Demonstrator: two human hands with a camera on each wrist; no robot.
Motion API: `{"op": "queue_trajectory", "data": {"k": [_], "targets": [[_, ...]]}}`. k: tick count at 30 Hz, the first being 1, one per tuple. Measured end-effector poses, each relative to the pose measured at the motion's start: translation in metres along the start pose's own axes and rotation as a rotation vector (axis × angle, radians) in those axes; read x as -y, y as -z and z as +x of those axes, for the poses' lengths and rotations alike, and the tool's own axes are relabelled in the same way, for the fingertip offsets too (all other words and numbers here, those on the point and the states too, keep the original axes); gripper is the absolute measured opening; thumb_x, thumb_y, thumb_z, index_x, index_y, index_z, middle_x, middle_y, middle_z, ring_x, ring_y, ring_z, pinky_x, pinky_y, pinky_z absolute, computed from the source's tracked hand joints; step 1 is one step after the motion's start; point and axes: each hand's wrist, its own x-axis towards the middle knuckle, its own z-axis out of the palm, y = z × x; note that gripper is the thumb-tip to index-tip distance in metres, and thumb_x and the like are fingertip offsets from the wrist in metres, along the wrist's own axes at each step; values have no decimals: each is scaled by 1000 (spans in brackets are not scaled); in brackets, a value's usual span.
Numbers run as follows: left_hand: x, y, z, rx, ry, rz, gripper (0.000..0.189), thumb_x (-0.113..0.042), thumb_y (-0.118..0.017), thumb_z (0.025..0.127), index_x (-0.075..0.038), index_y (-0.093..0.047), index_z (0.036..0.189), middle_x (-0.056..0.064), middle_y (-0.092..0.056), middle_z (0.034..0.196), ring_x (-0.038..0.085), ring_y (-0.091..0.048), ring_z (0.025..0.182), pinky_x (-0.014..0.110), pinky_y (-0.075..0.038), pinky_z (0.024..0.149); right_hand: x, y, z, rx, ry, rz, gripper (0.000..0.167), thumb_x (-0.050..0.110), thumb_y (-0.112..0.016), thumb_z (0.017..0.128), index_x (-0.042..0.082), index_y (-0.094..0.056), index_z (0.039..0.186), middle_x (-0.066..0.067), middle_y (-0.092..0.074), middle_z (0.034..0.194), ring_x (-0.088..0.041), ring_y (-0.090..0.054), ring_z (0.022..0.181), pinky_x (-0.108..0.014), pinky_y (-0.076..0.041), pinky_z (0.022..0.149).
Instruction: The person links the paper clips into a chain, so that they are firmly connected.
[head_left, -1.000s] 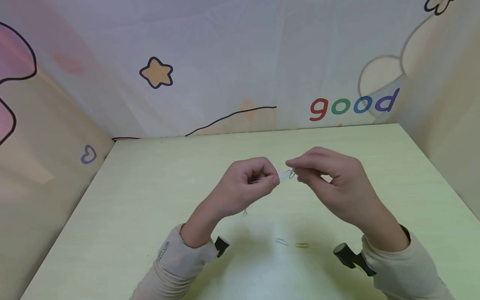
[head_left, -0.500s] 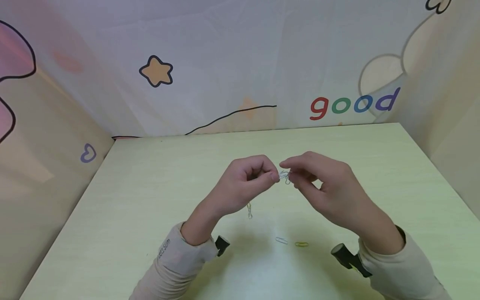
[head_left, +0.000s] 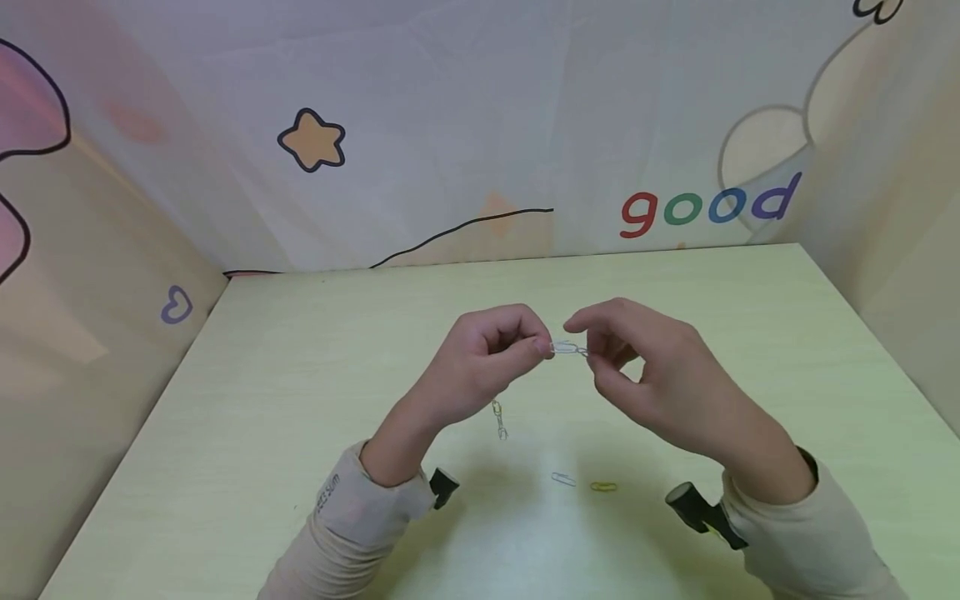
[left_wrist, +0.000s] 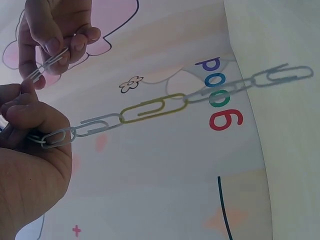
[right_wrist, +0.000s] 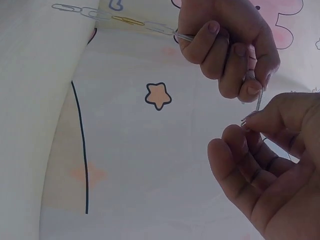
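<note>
Thumb and forefinger of my left hand point(head_left: 498, 362) pinch a chain of linked paper clips. Its tail point(head_left: 500, 421) hangs below that hand; in the left wrist view silver links and a yellow paper clip point(left_wrist: 156, 114) show in it. A short stretch of pale paper clips point(head_left: 567, 347) spans the gap to my right hand point(head_left: 663, 379). The right thumb and a finger pinch the far end of this stretch, while the forefinger is lifted off. In the right wrist view the left fingers point(right_wrist: 235, 65) curl over part of the chain and hide it.
On the pale tabletop point(head_left: 337, 350) lie a loose silver paper clip point(head_left: 563, 480) and a yellow one point(head_left: 603, 487), below the hands. A printed cloth wall point(head_left: 450, 125) stands behind the table, with more cloth at both sides.
My right hand has come left towards the left hand, then drawn back slightly. The clips between the hands now lie stretched in a line. More of the hanging tail shows.
</note>
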Motion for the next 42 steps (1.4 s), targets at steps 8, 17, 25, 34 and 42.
{"op": "queue_trajectory", "data": {"k": [8,17,25,34,42], "targets": [[2,0,1,71,67,-25,14,-13,-57,97,-5,-66,90,6,-40,61,18,-35,51,27,-32,48,4,15,-2,-90,-68,76,43,-19,-65,80,5,-64,116,6,-58,86,-9,-60,73,-17,-53,71],[9,-6,2,262,28,-130,26,-15,-49,102,4,-64,110,10,-53,71,26,-48,61,34,-46,50,17,22,-4,-112,-62,192,43,-21,-63,81,0,-61,119,2,-59,88,-11,-60,75,-21,-54,71],[11,-15,3,335,-10,-268,29,-13,-42,105,11,-58,103,16,-58,78,26,-52,55,38,-54,57,23,16,-5,-111,70,247,46,-25,-61,77,-2,-63,117,-4,-60,89,-13,-59,77,-20,-54,72],[9,-12,0,267,-29,-276,24,-11,-50,100,9,-61,94,5,-44,60,16,-31,49,25,-32,46,26,10,-3,-115,107,261,43,-25,-60,77,-3,-63,114,-5,-61,89,-13,-59,76,-20,-54,71],[4,-5,-2,163,-30,-251,25,-12,-52,100,10,-63,96,1,-32,54,15,-23,47,26,-20,46,24,14,-12,-97,-27,181,41,-19,-65,81,2,-65,116,1,-66,97,-11,-63,80,-21,-55,74]]}}
